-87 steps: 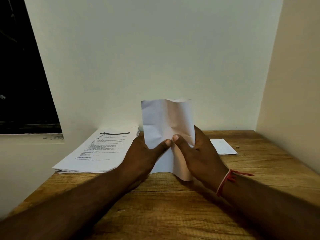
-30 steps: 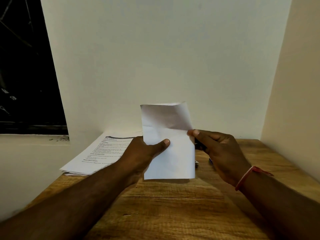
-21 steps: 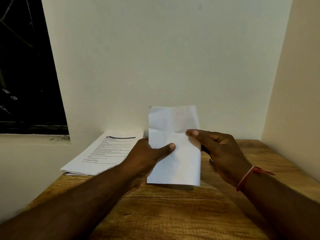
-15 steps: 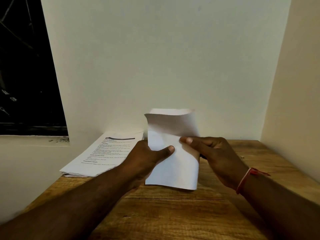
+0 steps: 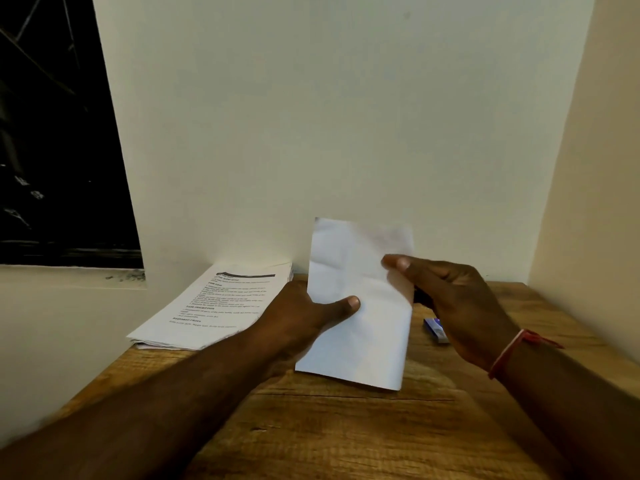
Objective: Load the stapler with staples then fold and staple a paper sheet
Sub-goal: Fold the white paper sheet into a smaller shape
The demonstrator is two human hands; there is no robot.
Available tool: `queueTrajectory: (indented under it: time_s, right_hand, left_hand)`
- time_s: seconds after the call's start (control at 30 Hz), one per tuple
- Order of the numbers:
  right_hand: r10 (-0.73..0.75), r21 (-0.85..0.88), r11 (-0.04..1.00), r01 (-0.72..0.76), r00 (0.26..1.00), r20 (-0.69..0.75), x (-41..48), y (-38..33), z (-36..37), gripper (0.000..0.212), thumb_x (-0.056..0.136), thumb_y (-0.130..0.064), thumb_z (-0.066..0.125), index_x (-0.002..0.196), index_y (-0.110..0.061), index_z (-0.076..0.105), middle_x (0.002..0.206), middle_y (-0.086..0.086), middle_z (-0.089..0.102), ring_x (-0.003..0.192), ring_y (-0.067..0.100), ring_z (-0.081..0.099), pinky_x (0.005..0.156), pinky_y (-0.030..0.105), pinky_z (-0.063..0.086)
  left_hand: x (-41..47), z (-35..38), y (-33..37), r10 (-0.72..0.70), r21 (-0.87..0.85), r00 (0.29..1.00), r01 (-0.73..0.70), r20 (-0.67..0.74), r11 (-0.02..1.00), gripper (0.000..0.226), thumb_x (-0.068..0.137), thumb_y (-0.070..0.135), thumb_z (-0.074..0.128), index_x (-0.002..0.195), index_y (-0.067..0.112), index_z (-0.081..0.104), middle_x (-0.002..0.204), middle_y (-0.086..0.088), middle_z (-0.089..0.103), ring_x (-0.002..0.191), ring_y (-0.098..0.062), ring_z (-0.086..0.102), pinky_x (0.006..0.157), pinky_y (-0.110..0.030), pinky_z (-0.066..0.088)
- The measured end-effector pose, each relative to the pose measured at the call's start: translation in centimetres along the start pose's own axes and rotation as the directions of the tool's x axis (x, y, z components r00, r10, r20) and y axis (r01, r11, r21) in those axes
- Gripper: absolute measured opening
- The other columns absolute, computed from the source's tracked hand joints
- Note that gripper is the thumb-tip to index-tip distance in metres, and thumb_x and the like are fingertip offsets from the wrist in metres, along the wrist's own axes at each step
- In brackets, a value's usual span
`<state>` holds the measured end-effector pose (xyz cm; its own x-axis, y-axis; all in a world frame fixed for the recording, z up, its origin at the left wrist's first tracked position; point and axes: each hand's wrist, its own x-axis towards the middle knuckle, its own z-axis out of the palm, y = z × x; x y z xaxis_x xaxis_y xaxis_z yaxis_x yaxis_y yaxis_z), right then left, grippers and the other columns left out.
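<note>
Currently we hold the folded paper sheet upright above the wooden table: left hand thumb clamps its left edge, right hand fingers pinch its right edge.

Creased matt white paper sheet between my fingers; below them, a grainy, matt wooden table; a red thread band circles my right wrist.

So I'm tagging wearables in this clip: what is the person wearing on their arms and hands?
Both forearms are bare, with no sleeves in view. The left hand has no ring, watch or glove. The right hand is also ungloved; its wrist carries a thin red thread band with loose ends trailing off to the side.
</note>
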<state>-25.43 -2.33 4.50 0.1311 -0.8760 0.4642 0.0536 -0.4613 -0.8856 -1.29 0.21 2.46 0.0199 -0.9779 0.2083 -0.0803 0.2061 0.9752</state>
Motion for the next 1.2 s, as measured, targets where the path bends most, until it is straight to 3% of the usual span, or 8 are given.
queueTrajectory:
  time_s: [0.07,0.2,0.33,0.53,0.63,0.8,0.97,1.2]
  right_hand:
    - [-0.004,-0.01,1.0,0.004,1.0,-0.024,-0.2,-0.1,0.2,0.032,0.095,-0.039,0.074,0.118,-0.02,0.087,0.122,-0.003,0.084,0.113,0.02,0.08,0.102,0.081,0.051]
    - [-0.059,0.093,0.993,0.071,0.99,-0.126,0.2,-0.7,0.0,0.028,0.097,-0.03,0.073,0.118,-0.016,0.085,0.12,-0.003,0.085,0.114,0.017,0.08,0.104,0.042,0.064]
    - [-0.124,0.11,0.984,0.14,0.982,-0.142,0.6,-0.7,-0.5,0.029,0.096,-0.031,0.073,0.118,-0.016,0.085,0.117,-0.003,0.086,0.111,0.018,0.081,0.087,0.026,0.066]
    - [-0.098,0.103,0.988,0.117,0.98,-0.175,0.7,-0.5,-0.7,0.028,0.104,-0.03,0.067,0.127,-0.023,0.081,0.125,-0.006,0.083,0.114,0.018,0.08,0.089,0.033,0.067]
    - [-0.022,0.178,0.984,0.03,0.999,-0.043,0.4,-0.9,-0.4,0.04,0.097,-0.036,0.066,0.127,-0.013,0.08,0.125,0.003,0.083,0.112,0.023,0.081,0.088,0.037,0.067]
    - [0.06,-0.051,0.997,-0.052,0.985,0.159,-0.9,0.2,1.2,0.033,0.1,-0.035,0.066,0.108,-0.011,0.088,0.111,0.004,0.086,0.101,0.019,0.081,0.08,0.029,0.064]
    - [0.124,-0.135,0.987,-0.09,0.957,0.262,-1.0,0.0,0.8,0.028,0.105,-0.029,0.067,0.106,-0.012,0.089,0.107,0.008,0.086,0.085,0.022,0.075,0.079,0.035,0.059]
    - [0.177,-0.274,0.959,-0.066,0.897,0.405,-0.9,-0.9,0.0,0.027,0.1,-0.03,0.071,0.11,-0.013,0.089,0.111,0.004,0.086,0.098,0.027,0.079,0.086,0.04,0.065]
  left_hand:
    - [-0.1,0.0,0.0,0.0,-0.01,1.0,0.0,0.014,1.0,0.046,0.088,0.026,0.095,0.13,0.018,0.079,0.115,0.001,0.088,0.105,-0.019,0.085,0.096,-0.04,0.069]
    - [-0.2,0.1,0.1,-0.006,-0.023,0.998,0.008,0.057,1.0,0.044,0.089,0.024,0.093,0.13,0.018,0.078,0.115,-0.001,0.088,0.106,-0.022,0.085,0.098,-0.046,0.069]
    - [0.0,-0.1,0.0,-0.019,-0.026,0.998,0.021,0.067,0.999,0.043,0.089,0.024,0.094,0.13,0.018,0.08,0.118,-0.003,0.087,0.11,-0.025,0.084,0.104,-0.052,0.065]
    - [0.0,-0.2,0.1,-0.037,-0.069,0.996,0.042,0.08,0.997,0.045,0.09,0.02,0.093,0.132,0.013,0.078,0.12,-0.007,0.086,0.112,-0.029,0.084,0.105,-0.054,0.065]
    - [0.2,-0.7,0.3,-0.047,-0.103,0.998,0.051,0.045,0.993,0.048,0.088,0.023,0.095,0.133,0.013,0.078,0.119,-0.007,0.086,0.11,-0.032,0.084,0.104,-0.056,0.065]
    - [0.2,-1.3,1.1,-0.022,-0.114,1.0,0.02,-0.015,0.993,0.045,0.088,0.026,0.095,0.128,0.015,0.079,0.111,-0.003,0.088,0.101,-0.027,0.086,0.091,-0.045,0.069]
    - [0.4,-2.0,1.1,-0.032,-0.127,0.999,0.034,0.02,0.991,0.053,0.086,0.032,0.098,0.132,0.017,0.078,0.122,-0.007,0.086,0.114,-0.035,0.082,0.106,-0.059,0.062]
    - [0.4,-2.8,1.8,-0.039,-0.124,0.999,0.042,0.022,0.991,0.036,0.094,0.022,0.089,0.127,0.01,0.08,0.118,-0.01,0.086,0.111,-0.033,0.084,0.109,-0.057,0.061]
